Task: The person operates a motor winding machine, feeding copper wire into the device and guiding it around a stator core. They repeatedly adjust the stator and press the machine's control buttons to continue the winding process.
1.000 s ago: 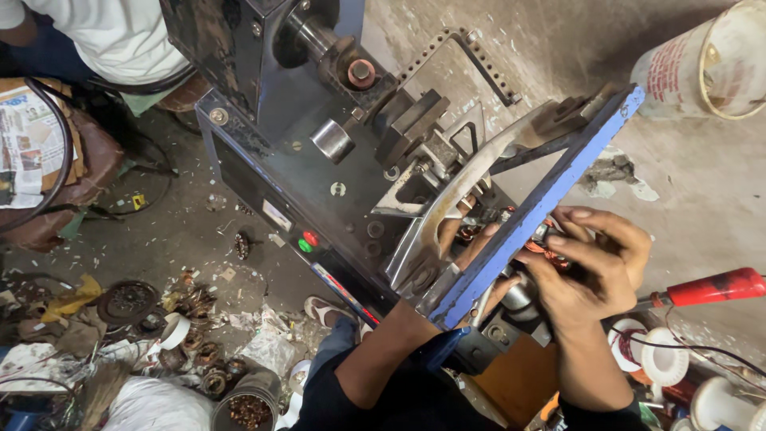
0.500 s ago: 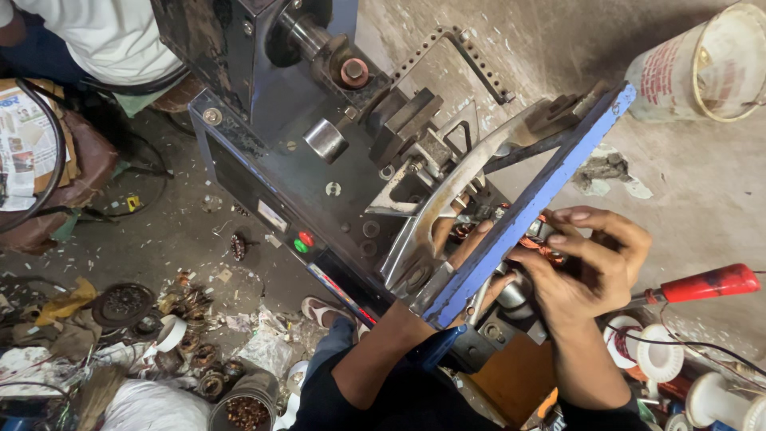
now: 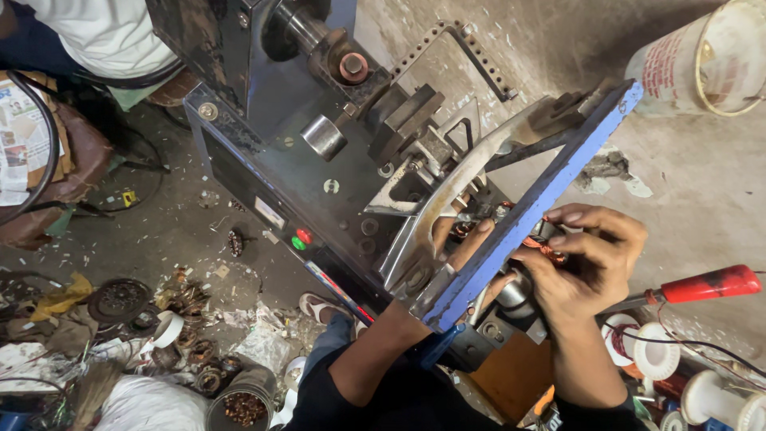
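Observation:
A dark metal winding machine [image 3: 319, 152] with a blue slanted frame bar [image 3: 535, 207] fills the middle of the view. My right hand [image 3: 586, 263] is curled around a small metal part wound with copper wire [image 3: 542, 247], pressed against the right side of the blue bar. My left hand [image 3: 459, 239] reaches up behind the bar; only its fingers show beside a curved silver arm [image 3: 447, 199]. Those fingers touch the same wound part from the left. The bar hides most of that hand.
A red-handled tool [image 3: 702, 286] lies right of my hand. White wire spools [image 3: 654, 351] sit lower right, a white bucket [image 3: 710, 60] upper right. Scrap armatures and debris [image 3: 191, 319] litter the floor at left. Another person in a white shirt [image 3: 104, 32] stands top left.
The view has shifted slightly and come closer. My right hand's fingers have shifted a little on the copper-wound part; the left hand stays behind the blue bar.

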A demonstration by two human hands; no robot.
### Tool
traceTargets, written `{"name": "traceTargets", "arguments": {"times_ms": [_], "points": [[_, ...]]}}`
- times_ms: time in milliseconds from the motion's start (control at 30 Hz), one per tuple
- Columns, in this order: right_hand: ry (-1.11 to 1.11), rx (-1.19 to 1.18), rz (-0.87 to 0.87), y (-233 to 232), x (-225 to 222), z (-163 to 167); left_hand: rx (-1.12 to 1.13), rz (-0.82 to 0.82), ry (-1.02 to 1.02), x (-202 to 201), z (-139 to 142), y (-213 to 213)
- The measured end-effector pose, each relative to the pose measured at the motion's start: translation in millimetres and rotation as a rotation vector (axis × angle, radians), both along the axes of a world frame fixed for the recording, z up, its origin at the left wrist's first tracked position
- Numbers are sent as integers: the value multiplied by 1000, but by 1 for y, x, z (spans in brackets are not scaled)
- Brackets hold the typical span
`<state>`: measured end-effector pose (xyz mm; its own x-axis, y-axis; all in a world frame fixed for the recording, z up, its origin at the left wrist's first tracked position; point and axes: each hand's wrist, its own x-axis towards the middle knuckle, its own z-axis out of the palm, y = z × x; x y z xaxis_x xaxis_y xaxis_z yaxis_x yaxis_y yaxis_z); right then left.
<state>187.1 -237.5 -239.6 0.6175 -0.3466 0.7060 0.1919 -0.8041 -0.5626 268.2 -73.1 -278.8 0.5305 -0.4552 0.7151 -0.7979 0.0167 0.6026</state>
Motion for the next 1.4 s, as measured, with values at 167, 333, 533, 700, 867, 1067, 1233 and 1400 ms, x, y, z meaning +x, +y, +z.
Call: {"name": "traceTargets", "arguments": {"times_ms": [167, 333, 533, 700, 867, 1067, 1233, 1400], "points": [[-55, 62, 56, -3, 0, -4, 10, 16, 18, 3, 7, 5], [-19, -9, -5, -3, -2, -5, -38, -53, 131, 5, 9, 3], [-78, 49, 42, -5, 3, -8, -28, -46, 168, 4, 9, 3], [-119, 87, 57, -5, 6, -6, -50, -54, 202, 6, 8, 4], [-4, 35, -1, -4, -2, -8, -66, -104, 209, 6, 7, 4], [-58, 10, 20, -6, 1, -8, -33, -142, 223, 5, 5, 5], [-38, -184, -76, 5, 1, 5, -24, -117, 167, 6, 1, 8], [-124, -239, -67, 13, 6, 9, -24, -213, 266, 6, -2, 11]]}}
